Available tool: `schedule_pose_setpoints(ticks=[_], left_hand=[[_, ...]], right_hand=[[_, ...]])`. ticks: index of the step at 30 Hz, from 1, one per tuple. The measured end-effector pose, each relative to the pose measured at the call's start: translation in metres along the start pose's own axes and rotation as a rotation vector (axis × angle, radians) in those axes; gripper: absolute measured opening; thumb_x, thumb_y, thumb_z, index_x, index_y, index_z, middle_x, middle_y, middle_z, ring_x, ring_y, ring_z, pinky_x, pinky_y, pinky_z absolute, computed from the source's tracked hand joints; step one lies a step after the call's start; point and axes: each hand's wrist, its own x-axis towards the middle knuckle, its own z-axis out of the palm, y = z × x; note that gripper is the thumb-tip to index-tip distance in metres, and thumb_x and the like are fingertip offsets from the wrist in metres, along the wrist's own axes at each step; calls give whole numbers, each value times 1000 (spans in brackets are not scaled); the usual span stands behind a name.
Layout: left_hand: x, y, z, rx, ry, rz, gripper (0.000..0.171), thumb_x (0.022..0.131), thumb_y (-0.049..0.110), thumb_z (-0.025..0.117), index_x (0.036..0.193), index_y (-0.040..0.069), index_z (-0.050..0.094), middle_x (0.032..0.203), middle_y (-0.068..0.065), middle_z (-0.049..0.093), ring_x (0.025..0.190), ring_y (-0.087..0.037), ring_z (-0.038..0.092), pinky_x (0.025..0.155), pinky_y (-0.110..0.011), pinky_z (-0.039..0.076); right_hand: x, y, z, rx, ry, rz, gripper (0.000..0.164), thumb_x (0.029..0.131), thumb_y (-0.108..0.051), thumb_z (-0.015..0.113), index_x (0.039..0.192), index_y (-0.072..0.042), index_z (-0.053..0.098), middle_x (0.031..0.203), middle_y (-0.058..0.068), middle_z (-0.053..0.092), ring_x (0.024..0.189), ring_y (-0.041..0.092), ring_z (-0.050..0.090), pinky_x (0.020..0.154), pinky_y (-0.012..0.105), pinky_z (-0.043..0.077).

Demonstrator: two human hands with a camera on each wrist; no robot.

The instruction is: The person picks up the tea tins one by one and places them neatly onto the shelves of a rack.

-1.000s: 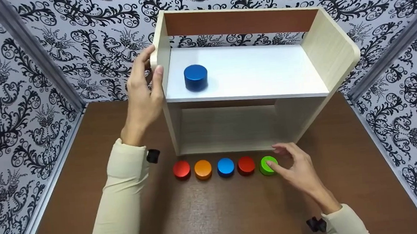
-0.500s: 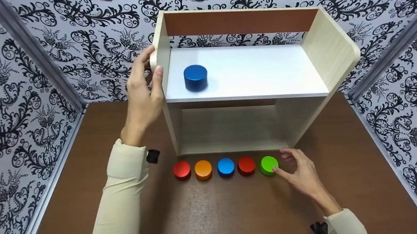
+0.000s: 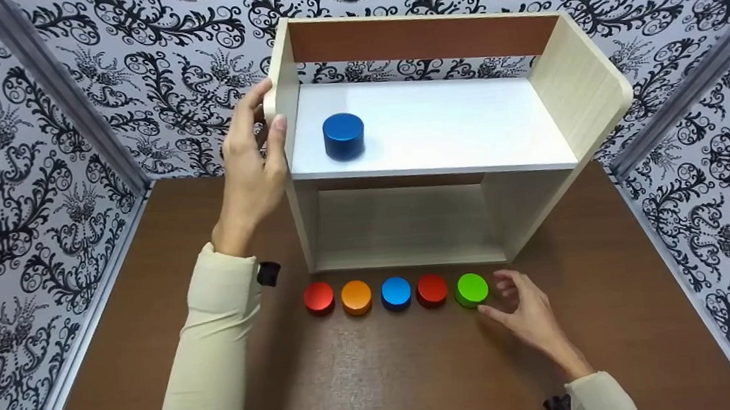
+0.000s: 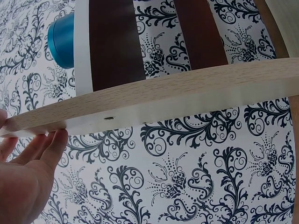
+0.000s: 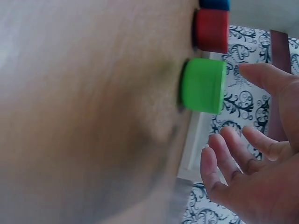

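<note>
My left hand (image 3: 251, 168) grips the left side panel (image 4: 154, 93) of a small wooden shelf unit, thumb on the front edge and fingers on its outer face. A blue round container (image 3: 343, 136) stands on the white upper shelf (image 3: 456, 119), right of that hand. Beside the green round container (image 3: 472, 290), my right hand (image 3: 533, 315) hovers with thumb and fingers apart and nothing between them. In the right wrist view a gap shows between the fingertips and the green container (image 5: 203, 85).
Left of the green container, a dark red (image 3: 431, 290), a blue (image 3: 396, 293), an orange (image 3: 356, 297) and a red round container (image 3: 319, 298) stand in a row before the lower compartment (image 3: 402, 225). Patterned walls (image 3: 74, 156) enclose the brown table (image 3: 379, 380).
My right hand has drawn back to the right and slightly toward me, its thumb leaving the green container. The left hand and the containers have stayed put.
</note>
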Motion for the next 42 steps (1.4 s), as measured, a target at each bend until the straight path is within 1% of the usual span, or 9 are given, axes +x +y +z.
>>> schedule_pose_setpoints(ticks=[4,8,12,19,27,31,36,39,42], left_hand=[[0,0,0,9,0,2,41,105,5,49,144,-9,44,136,-25,53,118,-26,57,102,-33,53],[0,1,0,10,-1,-4,42,105,4,49,144,-9,44,136,-24,54,117,-26,58,100,-33,54],[0,1,0,16,-3,-5,42,105,4,49,144,-9,44,137,-24,53,118,-25,57,101,-34,54],[0,1,0,23,-3,0,42,105,5,49,144,-10,43,138,-25,53,119,-25,57,103,-33,52],[-1,1,0,-5,-5,-17,42,105,4,49,144,-9,43,135,-25,53,116,-30,59,99,-33,56],[-1,1,1,-10,-7,-23,42,105,4,49,145,-9,43,136,-24,53,116,-30,59,98,-33,56],[0,1,1,-6,-5,-21,42,105,3,49,145,-9,43,137,-24,53,117,-30,58,100,-33,55],[0,1,1,-4,-5,-19,42,104,3,49,145,-8,43,137,-24,52,118,-30,58,100,-33,54],[0,1,1,-9,-2,-23,42,104,3,49,145,-8,43,137,-23,53,118,-29,58,100,-33,55]], right_hand=[[-2,6,4,16,-40,58,69,74,-12,92,132,2,57,106,14,64,95,30,63,85,48,56],[-4,9,8,32,-86,114,73,75,-14,92,135,1,54,107,14,63,96,29,61,86,45,55],[-5,11,11,27,-117,143,74,76,-15,91,137,0,53,107,13,62,95,26,59,86,42,54],[-2,13,16,0,-120,116,73,75,-18,92,134,3,54,109,16,62,95,28,57,85,45,53],[3,18,19,-39,-116,37,77,73,-22,94,133,4,55,113,17,59,103,36,56,91,52,48],[6,22,21,-45,-112,4,81,70,-23,95,134,5,53,114,19,58,105,37,54,96,54,42],[9,26,23,-57,-116,2,87,70,-25,96,138,4,51,118,19,57,110,37,50,99,53,38],[11,27,24,-70,-123,3,89,71,-26,95,141,4,48,121,20,56,114,38,50,109,57,31],[13,27,25,-80,-122,-6,91,71,-26,94,141,5,46,123,21,55,117,40,50,115,60,23]])
